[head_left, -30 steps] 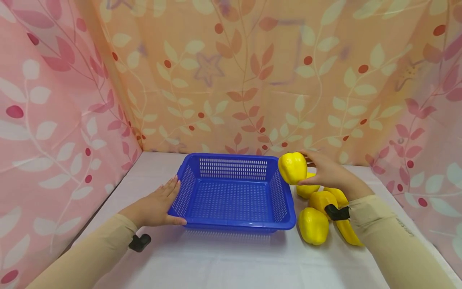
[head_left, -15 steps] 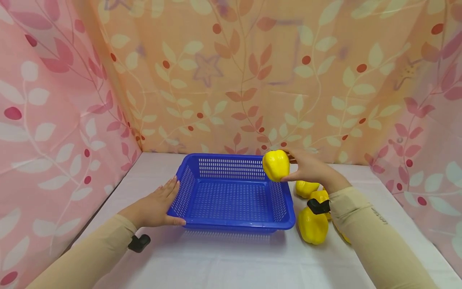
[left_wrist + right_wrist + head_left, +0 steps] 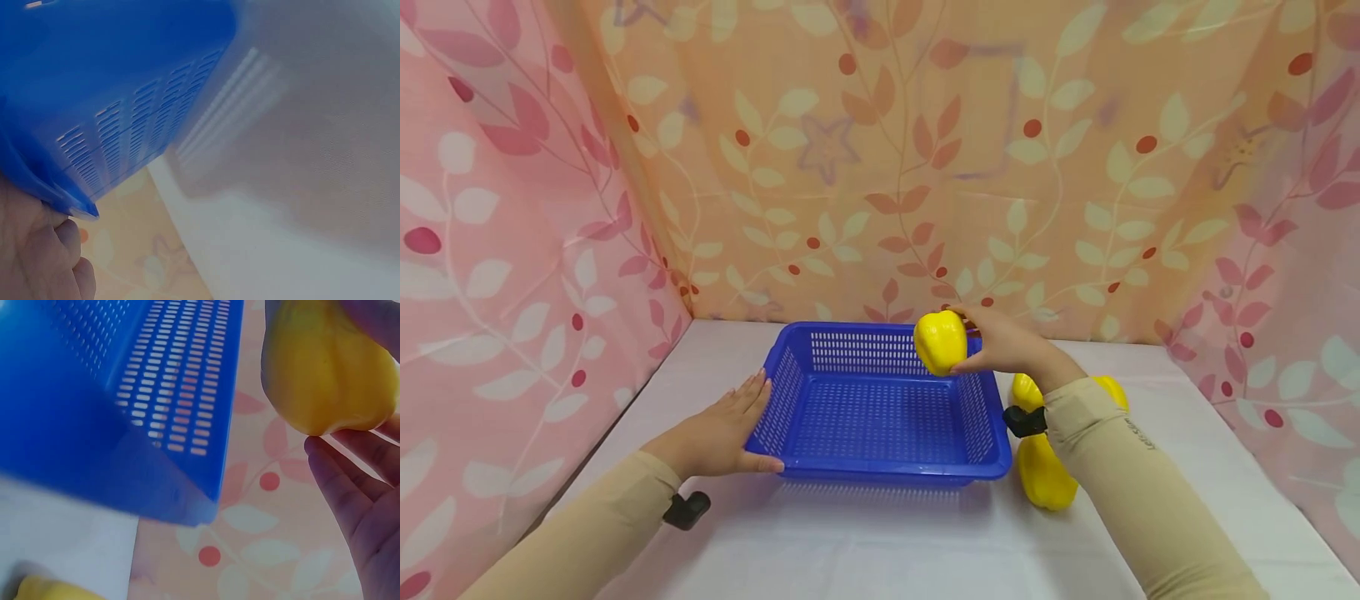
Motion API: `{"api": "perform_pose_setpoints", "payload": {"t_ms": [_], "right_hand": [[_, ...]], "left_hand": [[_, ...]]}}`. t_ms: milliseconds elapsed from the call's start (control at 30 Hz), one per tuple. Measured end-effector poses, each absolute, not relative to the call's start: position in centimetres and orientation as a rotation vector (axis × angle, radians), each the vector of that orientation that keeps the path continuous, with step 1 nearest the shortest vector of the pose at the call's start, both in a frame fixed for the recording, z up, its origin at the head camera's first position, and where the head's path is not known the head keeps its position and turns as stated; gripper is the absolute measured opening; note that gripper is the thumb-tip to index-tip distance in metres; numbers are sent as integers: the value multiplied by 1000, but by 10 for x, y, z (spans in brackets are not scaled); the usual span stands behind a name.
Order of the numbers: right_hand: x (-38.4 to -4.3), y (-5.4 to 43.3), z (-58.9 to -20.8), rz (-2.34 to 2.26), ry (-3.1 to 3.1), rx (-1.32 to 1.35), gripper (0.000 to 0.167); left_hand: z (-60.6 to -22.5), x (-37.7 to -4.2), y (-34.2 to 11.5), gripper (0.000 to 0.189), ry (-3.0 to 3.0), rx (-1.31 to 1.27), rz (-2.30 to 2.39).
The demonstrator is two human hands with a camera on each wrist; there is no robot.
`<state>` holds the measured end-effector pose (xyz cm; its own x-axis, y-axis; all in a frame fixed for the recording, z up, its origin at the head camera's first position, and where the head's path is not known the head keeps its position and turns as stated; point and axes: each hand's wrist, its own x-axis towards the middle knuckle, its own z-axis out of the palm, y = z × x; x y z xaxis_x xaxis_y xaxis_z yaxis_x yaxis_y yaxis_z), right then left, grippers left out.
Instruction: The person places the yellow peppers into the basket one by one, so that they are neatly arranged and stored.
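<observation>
My right hand (image 3: 1003,342) pinches a yellow bell pepper (image 3: 940,343) between thumb and fingers, raised over the right back part of a blue plastic basket (image 3: 880,467). In the right wrist view, the pepper (image 3: 328,369) sits against the fingertips, beside the basket's slotted wall (image 3: 181,381). My left hand (image 3: 722,429) rests on the basket's left rim, fingers straight and thumb along the near corner. The left wrist view shows part of that hand (image 3: 37,250) against the rim, beneath the basket's outer wall (image 3: 125,125). Nothing lies on the visible basket floor.
Several yellow things lie right of the basket, partly hidden by the right arm: a bell pepper (image 3: 1047,475) in front, another yellow piece (image 3: 1026,390) behind it and one (image 3: 1111,390) farther right. Patterned curtains (image 3: 880,167) enclose the white table (image 3: 850,542).
My right hand has carried the bell pepper leftward, from beside the basket's right rim to over its inside. My left hand has stayed on the left rim.
</observation>
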<state>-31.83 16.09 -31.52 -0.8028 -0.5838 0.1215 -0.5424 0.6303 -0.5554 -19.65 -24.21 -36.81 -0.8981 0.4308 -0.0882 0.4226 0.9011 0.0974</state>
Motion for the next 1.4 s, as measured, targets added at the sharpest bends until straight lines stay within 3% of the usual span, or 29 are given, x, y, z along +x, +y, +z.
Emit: {"api": "perform_pose_setpoints", "payload": {"t_ms": [600, 1400], "right_hand": [[-326, 109, -332, -905, 2722, -1035, 76], [-337, 50, -359, -804, 2689, -1019, 79]], "left_hand": [[-369, -198, -243, 117, 2957, 666, 103], [-369, -199, -243, 118, 2967, 688, 105]]}}
